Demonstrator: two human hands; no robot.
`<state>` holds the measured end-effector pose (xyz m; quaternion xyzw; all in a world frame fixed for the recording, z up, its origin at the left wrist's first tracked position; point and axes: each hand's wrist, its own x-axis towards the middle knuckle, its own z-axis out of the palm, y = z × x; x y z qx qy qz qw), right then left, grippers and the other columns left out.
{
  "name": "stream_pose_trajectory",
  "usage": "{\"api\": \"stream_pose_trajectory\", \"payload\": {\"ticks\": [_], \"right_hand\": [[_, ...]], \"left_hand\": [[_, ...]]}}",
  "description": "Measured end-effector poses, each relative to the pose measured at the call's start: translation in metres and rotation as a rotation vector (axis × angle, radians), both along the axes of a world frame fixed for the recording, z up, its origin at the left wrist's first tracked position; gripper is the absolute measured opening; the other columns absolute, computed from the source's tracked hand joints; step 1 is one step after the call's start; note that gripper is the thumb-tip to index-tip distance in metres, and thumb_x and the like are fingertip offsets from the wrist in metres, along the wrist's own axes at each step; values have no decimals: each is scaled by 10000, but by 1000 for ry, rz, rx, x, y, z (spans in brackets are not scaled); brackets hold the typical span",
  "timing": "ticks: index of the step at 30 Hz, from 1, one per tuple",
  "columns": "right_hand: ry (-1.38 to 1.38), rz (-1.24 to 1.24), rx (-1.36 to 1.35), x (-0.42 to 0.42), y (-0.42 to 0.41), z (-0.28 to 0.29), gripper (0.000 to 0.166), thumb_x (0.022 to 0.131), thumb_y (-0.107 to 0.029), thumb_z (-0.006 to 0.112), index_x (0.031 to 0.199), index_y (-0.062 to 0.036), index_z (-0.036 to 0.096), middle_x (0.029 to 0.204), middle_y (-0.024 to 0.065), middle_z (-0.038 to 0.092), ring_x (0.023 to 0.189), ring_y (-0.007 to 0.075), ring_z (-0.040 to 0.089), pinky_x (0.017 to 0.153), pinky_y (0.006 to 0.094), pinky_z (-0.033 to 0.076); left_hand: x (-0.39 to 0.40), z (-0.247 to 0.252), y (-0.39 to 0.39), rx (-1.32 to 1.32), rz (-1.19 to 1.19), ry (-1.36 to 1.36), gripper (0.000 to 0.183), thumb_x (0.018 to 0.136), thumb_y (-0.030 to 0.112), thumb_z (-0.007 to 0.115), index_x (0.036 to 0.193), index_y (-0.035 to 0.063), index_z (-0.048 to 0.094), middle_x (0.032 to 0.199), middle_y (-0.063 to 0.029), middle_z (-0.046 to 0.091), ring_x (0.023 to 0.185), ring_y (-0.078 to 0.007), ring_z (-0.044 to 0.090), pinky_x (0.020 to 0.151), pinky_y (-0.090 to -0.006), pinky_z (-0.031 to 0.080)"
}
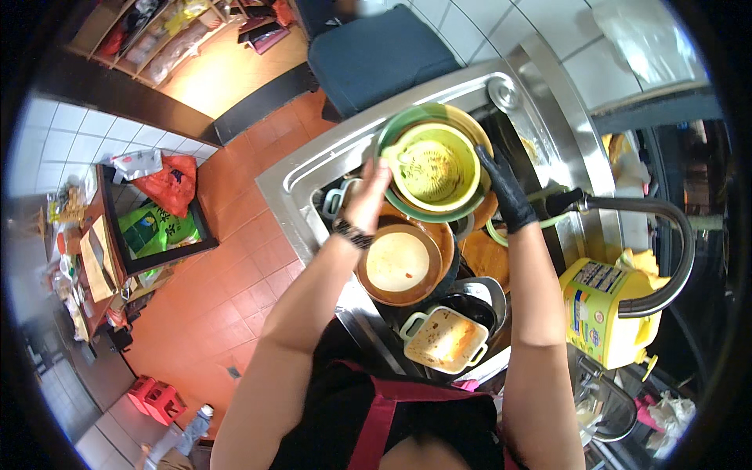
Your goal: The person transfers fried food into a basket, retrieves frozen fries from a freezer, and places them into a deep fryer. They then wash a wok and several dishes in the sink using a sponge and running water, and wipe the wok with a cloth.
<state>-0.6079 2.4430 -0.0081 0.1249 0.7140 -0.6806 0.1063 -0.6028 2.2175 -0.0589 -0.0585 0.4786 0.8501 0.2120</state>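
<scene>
My bare left hand [370, 197], with a dark band at its wrist, grips the left side of a green bowl [392, 132]. My right hand [508, 191] wears a black glove and holds the right side of the same stack. Nested inside is a smaller yellow-green bowl [437, 167], its ribbed bottom stained with food residue. Both bowls are held above a stainless steel sink [282, 182]. Below them in the sink lie brown bowls [399, 258] with a pale, stained inside, and a soiled white rectangular baking dish [449, 341] with handles.
A hose-like faucet [675, 235] arches at the right beside a large yellow detergent jug [605, 311] with a pump. Behind the sink stands a dark blue bin or seat [382, 59]. On the left are tiled floor [235, 247], a cluttered cart [117, 235] and red stools [157, 399].
</scene>
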Motion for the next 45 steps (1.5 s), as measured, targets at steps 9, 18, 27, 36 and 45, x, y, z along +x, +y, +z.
{"api": "stream_pose_trajectory", "payload": {"ticks": [9, 18, 27, 36, 45], "right_hand": [[-55, -330, -485, 101, 44, -28, 457, 863, -374, 345, 1214, -82, 327, 1148, 68, 434, 1034, 186, 432, 876, 332, 356], [-260, -639, -463, 181, 59, -52, 398, 814, -245, 433, 1158, -50, 385, 1082, 108, 477, 981, 228, 472, 851, 347, 380], [-191, -586, -231, 117, 6, -14, 394, 814, -204, 495, 1155, -37, 388, 1065, 74, 488, 950, 168, 495, 809, 294, 409], [209, -532, 522, 116, 29, 14, 240, 795, -135, 516, 982, 15, 530, 863, 76, 585, 750, 131, 528, 674, 263, 424], [-111, -976, -11, 235, 81, -23, 254, 749, -91, 528, 979, 17, 522, 833, 79, 577, 716, 140, 545, 618, 260, 441]], "left_hand": [[28, 19, 68, -465, -140, 491, 612, 793, 298, 509, 1248, 54, 181, 1180, -198, 375, 1092, -312, 387, 905, -368, 324], [42, 38, 98, -566, -443, 557, 525, 781, 112, 486, 1233, 111, 219, 1184, -158, 355, 915, -358, 493, 734, -396, 437], [6, 25, 67, -779, -207, 481, 541, 788, 317, 500, 1210, 62, 278, 1112, -192, 450, 903, -329, 499, 745, -383, 417], [-31, 14, 44, -733, -83, 524, 623, 758, 157, 555, 1252, 8, 206, 1238, -210, 318, 1137, -291, 336, 929, -312, 288], [-13, 93, 92, -838, -30, 1148, 362, 753, 130, 515, 1099, 40, 454, 1135, -105, 456, 1109, -249, 379, 938, -367, 270]]}}
